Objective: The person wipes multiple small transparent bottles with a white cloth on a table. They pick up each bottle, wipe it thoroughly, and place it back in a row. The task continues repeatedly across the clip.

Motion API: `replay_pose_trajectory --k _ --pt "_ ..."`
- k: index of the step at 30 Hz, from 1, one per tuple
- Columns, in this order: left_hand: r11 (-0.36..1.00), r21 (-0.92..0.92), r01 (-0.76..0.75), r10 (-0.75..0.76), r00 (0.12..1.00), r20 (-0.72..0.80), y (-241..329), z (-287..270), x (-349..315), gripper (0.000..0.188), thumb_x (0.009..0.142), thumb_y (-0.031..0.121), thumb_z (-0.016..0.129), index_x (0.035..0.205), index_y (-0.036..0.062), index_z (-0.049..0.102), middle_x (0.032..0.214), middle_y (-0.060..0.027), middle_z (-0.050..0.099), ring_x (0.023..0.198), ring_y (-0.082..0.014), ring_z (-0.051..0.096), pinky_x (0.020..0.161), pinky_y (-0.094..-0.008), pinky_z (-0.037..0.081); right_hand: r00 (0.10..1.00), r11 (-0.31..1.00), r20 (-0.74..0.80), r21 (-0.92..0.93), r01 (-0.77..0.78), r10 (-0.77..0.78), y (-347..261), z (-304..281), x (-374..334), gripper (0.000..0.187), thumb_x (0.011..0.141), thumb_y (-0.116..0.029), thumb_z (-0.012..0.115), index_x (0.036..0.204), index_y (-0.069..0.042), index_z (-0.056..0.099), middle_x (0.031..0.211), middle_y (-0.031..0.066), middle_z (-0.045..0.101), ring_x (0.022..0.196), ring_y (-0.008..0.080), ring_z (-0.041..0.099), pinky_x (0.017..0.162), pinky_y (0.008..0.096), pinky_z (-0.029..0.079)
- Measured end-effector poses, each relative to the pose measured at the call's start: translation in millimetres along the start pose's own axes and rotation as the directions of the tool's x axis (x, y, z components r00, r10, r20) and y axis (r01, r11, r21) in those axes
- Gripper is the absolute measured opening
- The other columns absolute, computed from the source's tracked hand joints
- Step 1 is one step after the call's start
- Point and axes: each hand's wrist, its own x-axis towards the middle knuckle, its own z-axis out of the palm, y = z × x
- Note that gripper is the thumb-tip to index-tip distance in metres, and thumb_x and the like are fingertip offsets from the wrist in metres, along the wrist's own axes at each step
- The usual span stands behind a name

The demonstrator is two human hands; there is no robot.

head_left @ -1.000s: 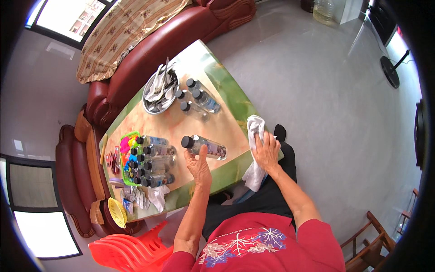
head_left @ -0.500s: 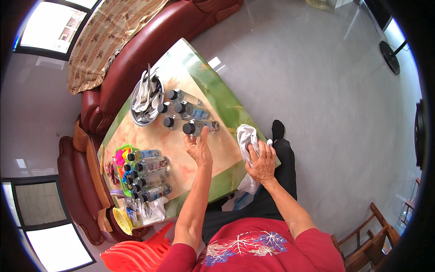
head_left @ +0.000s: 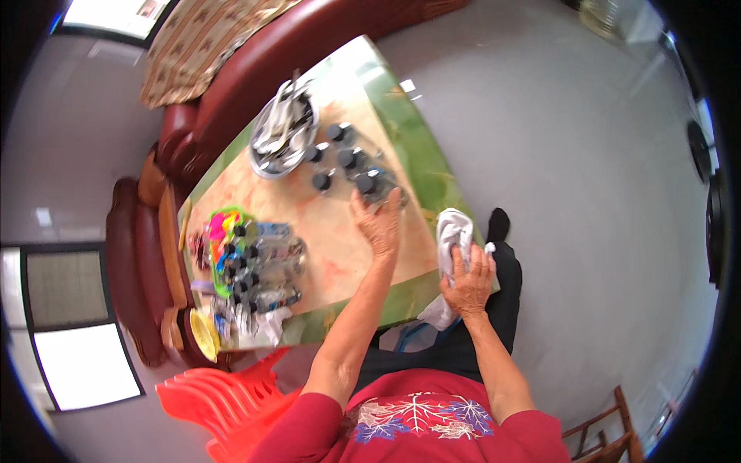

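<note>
Beside the nearest clear plastic bottle with a black cap (head_left: 378, 187), my left hand (head_left: 378, 225) has its fingers spread. The fingertips are at the bottle's near side and seem to touch it, though motion blurs the spot. Several similar bottles (head_left: 349, 158) stand close behind it. My right hand (head_left: 468, 284) is closed over a bunched white cloth (head_left: 455, 228) at the right edge of the table (head_left: 324, 266). Part of the cloth hangs down past that edge.
A metal bowl full of white spoons and utensils (head_left: 284, 127) stands at the far side. More capped bottles (head_left: 274, 251) stand at the left by a green basket (head_left: 224, 289). Past the table are a yellow strainer (head_left: 204, 336), red plastic chairs (head_left: 224, 401) and a dark red sofa (head_left: 247, 73).
The whole view has shifted, so the table sits further up and right. My left hand and the nearest bottle are slightly closer to the other bottles. My right hand stays on the cloth.
</note>
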Motion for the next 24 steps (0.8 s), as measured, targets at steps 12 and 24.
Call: replay_pose_trajectory --k 12,24 --pt "0.942 0.225 0.249 -0.189 0.947 -0.259 -33 -142 -105 0.064 0.074 0.019 0.074 0.125 0.0028 0.039 0.117 -0.0113 0.044 0.101 -0.0212 0.046 0.079 -0.0355 0.045 0.999 0.995 0.015 -0.099 0.031 -0.03 -7 3 -1 0.069 0.068 -0.035 0.063 0.129 -0.007 0.044 0.136 0.0142 0.033 0.125 0.0304 0.033 0.103 0.0476 0.026" --pt "-0.005 1.0 -0.03 0.495 0.868 0.029 85 -265 45 0.055 0.07 0.036 0.072 0.114 0.009 0.053 0.123 -0.0137 0.04 0.117 -0.0326 0.033 0.094 -0.0479 0.027 0.999 0.987 0.004 -0.153 0.038 -0.038 -9 2 -2 0.071 0.068 -0.033 0.063 0.131 -0.007 0.042 0.131 0.0152 0.037 0.122 0.0327 0.035 0.103 0.0461 0.026"
